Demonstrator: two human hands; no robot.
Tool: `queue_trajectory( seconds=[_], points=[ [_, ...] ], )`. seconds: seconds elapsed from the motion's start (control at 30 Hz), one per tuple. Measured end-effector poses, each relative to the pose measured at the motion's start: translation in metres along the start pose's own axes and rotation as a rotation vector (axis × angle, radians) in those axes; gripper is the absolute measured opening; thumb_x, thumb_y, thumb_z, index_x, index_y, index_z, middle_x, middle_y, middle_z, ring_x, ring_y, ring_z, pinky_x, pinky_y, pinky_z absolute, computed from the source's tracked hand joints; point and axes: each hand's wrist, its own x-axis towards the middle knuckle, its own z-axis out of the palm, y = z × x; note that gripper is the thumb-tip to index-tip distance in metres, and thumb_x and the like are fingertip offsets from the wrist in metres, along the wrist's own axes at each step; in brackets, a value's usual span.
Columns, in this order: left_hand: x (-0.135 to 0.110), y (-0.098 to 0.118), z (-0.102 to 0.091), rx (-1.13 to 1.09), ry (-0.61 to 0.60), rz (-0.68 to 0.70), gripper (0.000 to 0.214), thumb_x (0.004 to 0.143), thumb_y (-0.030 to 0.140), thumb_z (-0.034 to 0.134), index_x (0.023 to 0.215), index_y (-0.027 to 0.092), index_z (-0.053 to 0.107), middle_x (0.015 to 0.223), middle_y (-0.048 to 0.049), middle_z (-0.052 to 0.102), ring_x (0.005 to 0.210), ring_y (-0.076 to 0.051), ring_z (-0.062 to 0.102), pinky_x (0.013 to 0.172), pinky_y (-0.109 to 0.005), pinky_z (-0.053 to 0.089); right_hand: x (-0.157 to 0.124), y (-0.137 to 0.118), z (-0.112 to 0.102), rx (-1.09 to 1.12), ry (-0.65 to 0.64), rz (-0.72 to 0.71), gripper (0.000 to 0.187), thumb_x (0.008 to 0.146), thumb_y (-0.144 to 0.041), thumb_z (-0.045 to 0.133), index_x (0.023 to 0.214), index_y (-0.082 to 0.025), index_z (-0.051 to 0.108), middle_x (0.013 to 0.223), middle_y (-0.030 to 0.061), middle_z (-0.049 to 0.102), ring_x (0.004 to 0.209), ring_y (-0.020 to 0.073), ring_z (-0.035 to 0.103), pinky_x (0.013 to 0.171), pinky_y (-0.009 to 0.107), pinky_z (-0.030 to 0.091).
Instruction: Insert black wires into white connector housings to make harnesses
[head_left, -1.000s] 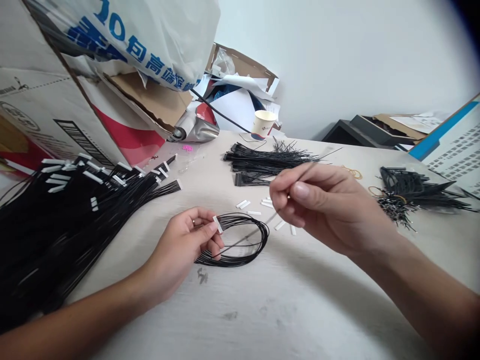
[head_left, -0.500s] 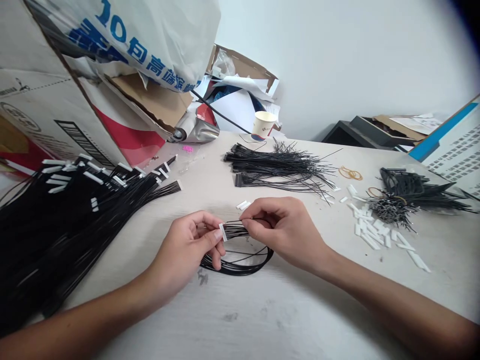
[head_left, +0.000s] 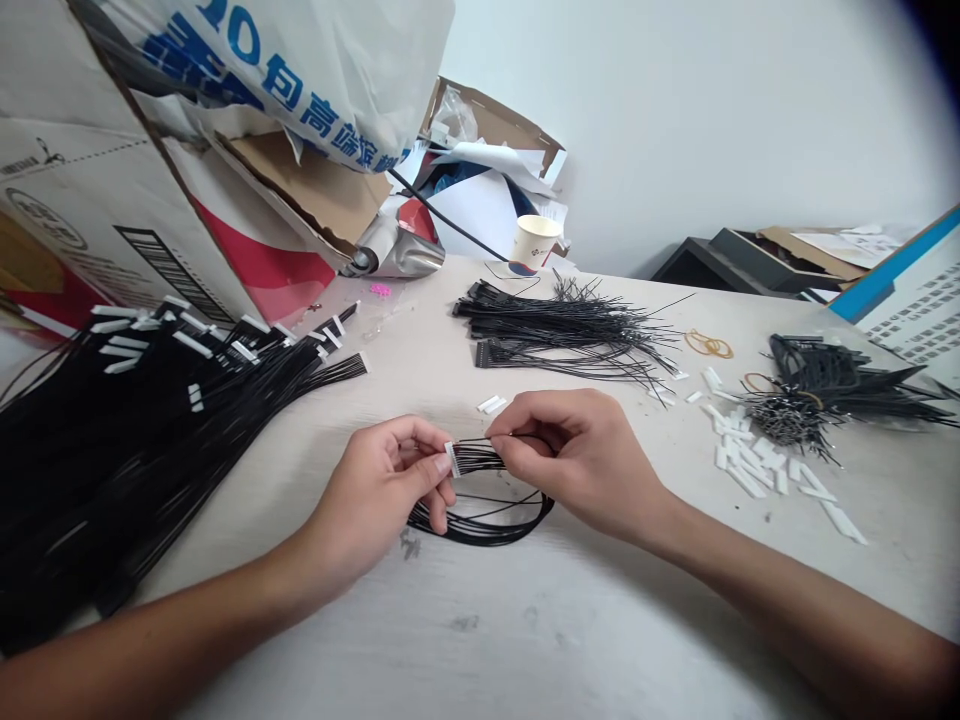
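Observation:
Between thumb and fingers, my left hand (head_left: 397, 465) pinches a small white connector housing (head_left: 452, 459). Several black wires (head_left: 480, 459) run from it to the right and loop back beneath in a curved bundle (head_left: 499, 535). My right hand (head_left: 574, 450) is closed on one thin black wire (head_left: 472, 441), thumb against forefinger, a short way from the connector's upper end. Whether the wire's tip sits inside the connector is too small to tell. Just behind the hands lie a few loose white housings (head_left: 493, 404).
A heap of black wires with white connectors (head_left: 187, 400) covers the left. Behind are black wire bundles (head_left: 555, 330) and a paper cup (head_left: 535, 242). To the right lie loose white housings (head_left: 742, 455), rubber bands (head_left: 709, 344) and a tied wire bundle (head_left: 810, 385). A carton (head_left: 112, 200) stands left.
The whole view has shifted slightly, so things appear a little further right. Both hands keep their grips on the connector and the wire, with hardly any movement between them.

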Motion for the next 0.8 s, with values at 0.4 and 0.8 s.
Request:
queue_trajectory(
  seconds=[0.4, 0.8],
  points=[
    [-0.0017, 0.0007, 0.0003, 0.007, -0.004, -0.003, 0.003, 0.084, 0.016, 0.058, 0.081, 0.016, 0.058, 0.058, 0.0048, 0.063, 0.043, -0.008, 0.057, 0.05, -0.021, 0.046, 0.0017, 0.0007, 0.0, -0.062, -0.021, -0.034, 0.014, 0.073, -0.006, 0.055, 0.065, -0.013, 0.063, 0.049, -0.0056, 0.044, 0.046, 0.0045, 0.033, 0.043, 0.018, 0.028],
    [-0.0015, 0.0033, 0.0019, 0.05, -0.008, -0.011, 0.003, 0.082, 0.014, 0.057, 0.08, 0.014, 0.059, 0.055, 0.0039, 0.063, 0.04, -0.008, 0.055, 0.047, -0.021, 0.043, 0.0018, 0.0009, 0.0017, -0.139, 0.02, -0.067, 0.015, 0.073, -0.005, 0.054, 0.066, -0.014, 0.064, 0.05, -0.0049, 0.048, 0.046, 0.0056, 0.036, 0.045, 0.02, 0.03]
  ],
)
